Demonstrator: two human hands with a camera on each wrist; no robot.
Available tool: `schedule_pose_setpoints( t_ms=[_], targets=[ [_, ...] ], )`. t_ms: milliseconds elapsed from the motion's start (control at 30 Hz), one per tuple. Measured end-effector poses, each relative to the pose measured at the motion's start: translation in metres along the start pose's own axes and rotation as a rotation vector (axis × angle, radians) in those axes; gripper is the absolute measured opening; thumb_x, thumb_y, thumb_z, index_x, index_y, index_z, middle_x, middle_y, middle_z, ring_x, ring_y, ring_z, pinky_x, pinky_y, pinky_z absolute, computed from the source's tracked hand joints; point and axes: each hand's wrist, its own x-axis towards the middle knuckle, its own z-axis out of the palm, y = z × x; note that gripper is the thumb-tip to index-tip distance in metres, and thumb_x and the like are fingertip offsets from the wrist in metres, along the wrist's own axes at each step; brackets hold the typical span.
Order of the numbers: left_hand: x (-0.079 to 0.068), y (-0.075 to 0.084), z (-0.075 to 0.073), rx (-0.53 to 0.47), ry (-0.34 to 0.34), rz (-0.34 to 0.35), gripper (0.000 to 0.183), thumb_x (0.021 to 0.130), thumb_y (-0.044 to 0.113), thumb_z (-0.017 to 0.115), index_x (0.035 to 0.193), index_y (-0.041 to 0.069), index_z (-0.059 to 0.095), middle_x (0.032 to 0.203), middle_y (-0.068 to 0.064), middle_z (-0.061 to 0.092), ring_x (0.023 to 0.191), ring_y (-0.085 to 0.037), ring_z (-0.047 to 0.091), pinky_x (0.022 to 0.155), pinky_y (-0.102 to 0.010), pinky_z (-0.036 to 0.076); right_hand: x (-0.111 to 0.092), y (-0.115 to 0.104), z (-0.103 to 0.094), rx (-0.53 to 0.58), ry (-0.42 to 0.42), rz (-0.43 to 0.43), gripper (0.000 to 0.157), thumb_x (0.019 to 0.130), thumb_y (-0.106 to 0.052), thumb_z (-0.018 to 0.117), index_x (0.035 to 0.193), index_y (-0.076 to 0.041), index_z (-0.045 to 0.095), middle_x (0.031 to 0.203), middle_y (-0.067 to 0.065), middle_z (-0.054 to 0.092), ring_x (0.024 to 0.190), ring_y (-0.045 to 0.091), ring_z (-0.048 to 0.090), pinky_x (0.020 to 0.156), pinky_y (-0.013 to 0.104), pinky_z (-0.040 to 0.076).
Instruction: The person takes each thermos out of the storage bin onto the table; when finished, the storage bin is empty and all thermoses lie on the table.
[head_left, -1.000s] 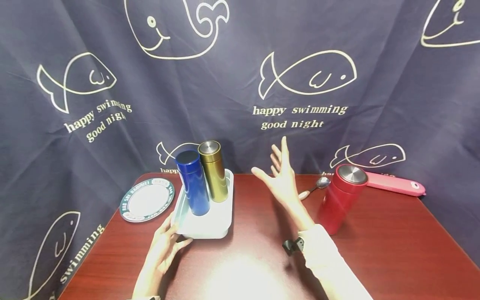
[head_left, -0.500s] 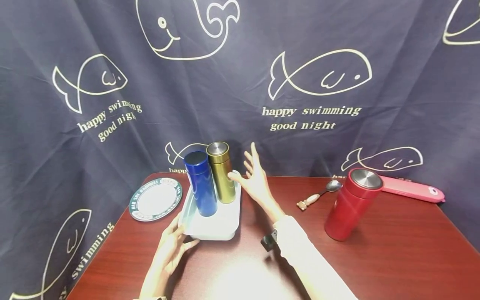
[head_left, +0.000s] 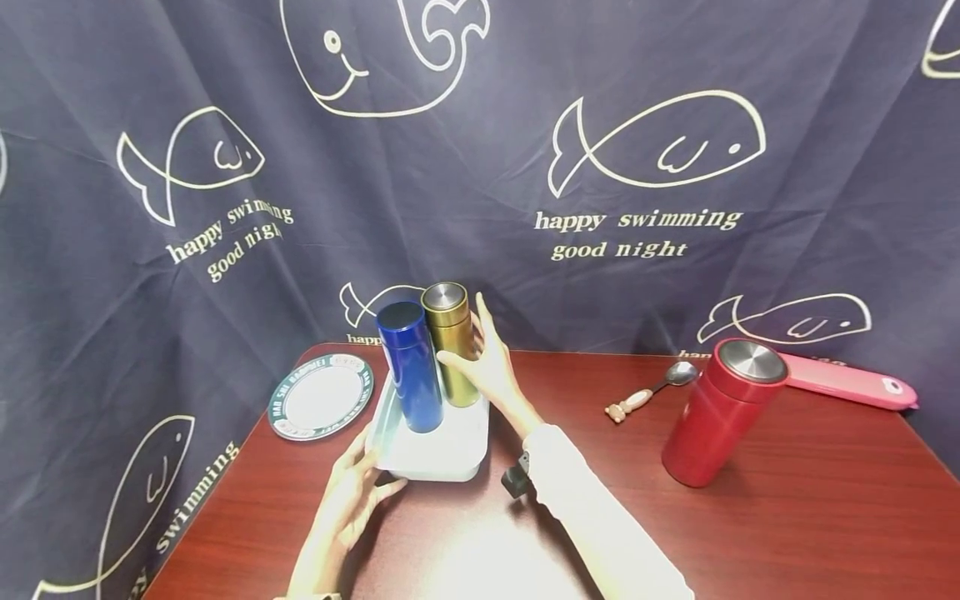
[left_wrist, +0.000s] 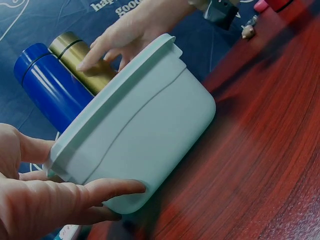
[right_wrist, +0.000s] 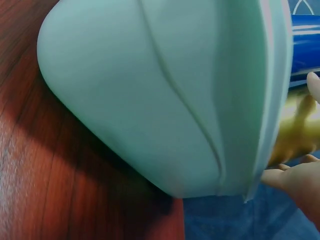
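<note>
A pale green plastic tub (head_left: 457,471) stands on the table, with a blue thermos bottle (head_left: 417,375) and a gold thermos bottle (head_left: 450,333) upright in it, side by side. My left hand (head_left: 351,492) grips its near left corner. In the left wrist view the thumb (left_wrist: 117,187) lies along the wall and the other fingers reach round to the rim. My right hand (head_left: 487,362) is around the gold bottle from the right, thumb across its front, index finger straight up beside it. In the right wrist view its fingertips (right_wrist: 274,177) are right at the bottle's side.
A plate (head_left: 321,397) with a green lettered rim lies left of the tub. To the right are a spoon (head_left: 648,392) with a bear-tipped handle, a large red thermos bottle (head_left: 720,417) and a pink long case (head_left: 847,381). A fish-patterned dark curtain (head_left: 450,192) hangs behind the table.
My right hand has moved left from beside the spoon to the gold bottle. My left hand stays on the tub's corner. The head view has turned slightly left, shifting everything rightward.
</note>
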Motion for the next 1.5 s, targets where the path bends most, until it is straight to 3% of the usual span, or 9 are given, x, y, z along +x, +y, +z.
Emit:
schedule_pose_setpoints(
  t_ms=[167,300,500,633,833,1000,1200,1400,1500],
  targets=[
    [-0.001,-0.002,0.005,0.009,0.008,-0.02,0.061,0.104,0.008,0.035,0.155,0.001,0.003,0.156,-0.027,0.017,0.144,-0.042,0.015,0.1,-0.072,0.029,-0.002,0.006,0.0,-0.113,0.031,-0.048,0.096,0.077,-0.015,0.083,0.155,-0.022,0.028,0.151,0.008,0.041,0.13,0.028,0.051,0.105,0.042,0.044],
    [-0.002,-0.004,0.007,0.009,0.005,-0.024,0.061,0.104,0.008,0.036,0.155,0.002,0.004,0.156,-0.027,0.018,0.145,-0.041,0.016,0.1,-0.072,0.029,-0.004,0.009,-0.002,-0.157,0.061,-0.086,0.088,0.078,-0.019,0.083,0.152,-0.022,0.035,0.144,0.01,0.051,0.121,0.029,0.057,0.098,0.045,0.049],
    [-0.002,-0.009,0.009,0.011,-0.003,-0.041,0.061,0.103,0.009,0.038,0.155,0.003,0.007,0.156,-0.027,0.019,0.144,-0.04,0.017,0.101,-0.07,0.03,-0.009,0.012,-0.004,-0.173,0.106,-0.088,0.086,0.077,-0.017,0.083,0.15,-0.015,0.039,0.139,0.014,0.055,0.118,0.03,0.059,0.095,0.045,0.05],
    [-0.001,-0.013,0.007,0.004,-0.005,-0.046,0.062,0.103,0.008,0.038,0.155,0.002,0.006,0.156,-0.028,0.018,0.144,-0.041,0.017,0.101,-0.069,0.03,-0.012,0.008,-0.005,-0.114,0.13,-0.082,0.085,0.077,-0.014,0.083,0.15,-0.013,0.038,0.137,0.016,0.056,0.12,0.029,0.059,0.098,0.045,0.049],
    [0.0,-0.015,0.004,-0.01,0.005,-0.055,0.059,0.104,0.008,0.035,0.156,0.003,0.007,0.157,-0.024,0.017,0.143,-0.04,0.019,0.102,-0.069,0.031,-0.01,-0.014,-0.01,-0.056,0.167,-0.129,0.085,0.077,-0.012,0.082,0.15,-0.009,0.037,0.139,0.016,0.054,0.123,0.028,0.056,0.101,0.044,0.047],
    [-0.001,-0.015,0.004,-0.016,-0.01,-0.061,0.059,0.105,0.009,0.033,0.156,0.004,0.006,0.158,-0.023,0.015,0.144,-0.039,0.018,0.102,-0.07,0.029,-0.01,-0.042,-0.018,0.0,0.202,-0.143,0.086,0.078,-0.012,0.082,0.151,-0.014,0.036,0.138,0.01,0.057,0.113,0.026,0.063,0.095,0.042,0.051],
    [0.001,-0.015,0.004,-0.003,-0.004,-0.069,0.06,0.104,0.01,0.037,0.156,0.006,0.009,0.158,-0.02,0.018,0.143,-0.038,0.021,0.103,-0.068,0.031,-0.014,-0.071,-0.035,0.091,0.255,-0.168,0.085,0.078,-0.007,0.081,0.15,-0.011,0.037,0.131,0.015,0.061,0.11,0.03,0.064,0.095,0.043,0.051],
    [0.002,-0.014,0.004,0.025,0.009,-0.072,0.061,0.104,0.012,0.039,0.156,0.006,0.008,0.156,-0.021,0.02,0.139,-0.031,0.03,0.103,-0.067,0.033,-0.029,-0.085,-0.063,0.045,0.327,-0.154,0.083,0.076,-0.005,0.082,0.148,-0.013,0.041,0.123,0.015,0.065,0.103,0.024,0.065,0.085,0.026,0.052],
    [0.002,-0.013,0.005,0.022,0.016,-0.068,0.06,0.104,0.011,0.039,0.156,0.005,0.01,0.154,-0.023,0.023,0.138,-0.033,0.031,0.102,-0.066,0.034,-0.04,-0.086,-0.081,0.013,0.361,-0.123,0.083,0.076,-0.004,0.082,0.147,-0.015,0.042,0.122,0.014,0.066,0.103,0.023,0.064,0.084,0.026,0.052]
  ],
)
